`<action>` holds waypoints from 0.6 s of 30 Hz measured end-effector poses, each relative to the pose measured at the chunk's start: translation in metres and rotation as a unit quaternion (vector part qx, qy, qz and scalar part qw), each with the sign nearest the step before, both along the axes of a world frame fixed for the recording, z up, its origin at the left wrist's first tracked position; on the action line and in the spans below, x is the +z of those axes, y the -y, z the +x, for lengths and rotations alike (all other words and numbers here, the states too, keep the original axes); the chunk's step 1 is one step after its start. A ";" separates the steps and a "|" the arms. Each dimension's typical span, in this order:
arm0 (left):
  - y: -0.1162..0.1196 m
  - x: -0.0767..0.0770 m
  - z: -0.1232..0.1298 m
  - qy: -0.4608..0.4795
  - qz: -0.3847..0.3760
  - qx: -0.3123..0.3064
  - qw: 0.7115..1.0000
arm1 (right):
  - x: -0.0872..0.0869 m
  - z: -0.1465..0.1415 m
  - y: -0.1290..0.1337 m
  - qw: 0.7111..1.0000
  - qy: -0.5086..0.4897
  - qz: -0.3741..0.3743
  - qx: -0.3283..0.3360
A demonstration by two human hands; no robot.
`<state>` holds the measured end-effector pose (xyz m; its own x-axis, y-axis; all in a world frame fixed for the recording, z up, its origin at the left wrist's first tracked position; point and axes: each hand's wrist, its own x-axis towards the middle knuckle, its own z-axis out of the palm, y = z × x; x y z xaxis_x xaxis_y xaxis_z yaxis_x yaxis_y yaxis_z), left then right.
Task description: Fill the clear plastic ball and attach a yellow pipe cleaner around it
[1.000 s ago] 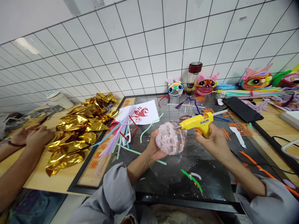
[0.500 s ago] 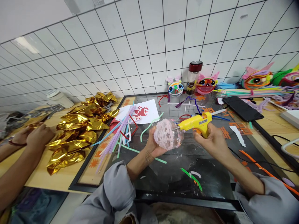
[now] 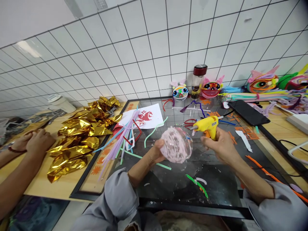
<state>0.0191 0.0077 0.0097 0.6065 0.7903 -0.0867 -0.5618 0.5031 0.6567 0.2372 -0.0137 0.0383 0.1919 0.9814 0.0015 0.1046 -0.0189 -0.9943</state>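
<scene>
My left hand (image 3: pixel 158 152) grips a clear plastic ball (image 3: pixel 176 144) by its left side, above the dark work surface. Fuzzy pale pink strands cover much of the ball, and its right part is bare and see-through. In my right hand (image 3: pixel 222 144) is a yellow hot glue gun (image 3: pixel 206 125), its handle wrapped by my fingers. The nozzle points left, just above and right of the ball, with a small gap between them. Behind the nozzle lie red-handled scissors (image 3: pixel 190 123), partly hidden.
Gold foil (image 3: pixel 81 125) and a co-worker's clasped hands (image 3: pixel 39 141) are at left. Pipe cleaners (image 3: pixel 117 141) overlap a white paper (image 3: pixel 152 115) with a red print. Along the wall stand a glass bottle (image 3: pixel 198 81) and decorated animal heads (image 3: pixel 180 92). A phone (image 3: pixel 249 112) lies right.
The ball has come lower and turned in my left hand, showing more of its clear side. The glue gun has shifted slightly right, so its nozzle is now apart from the ball.
</scene>
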 end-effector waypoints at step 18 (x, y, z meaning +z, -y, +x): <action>-0.006 -0.007 -0.009 -0.229 0.318 0.058 0.918 | 0.008 -0.005 0.004 0.987 -0.135 -0.038 0.080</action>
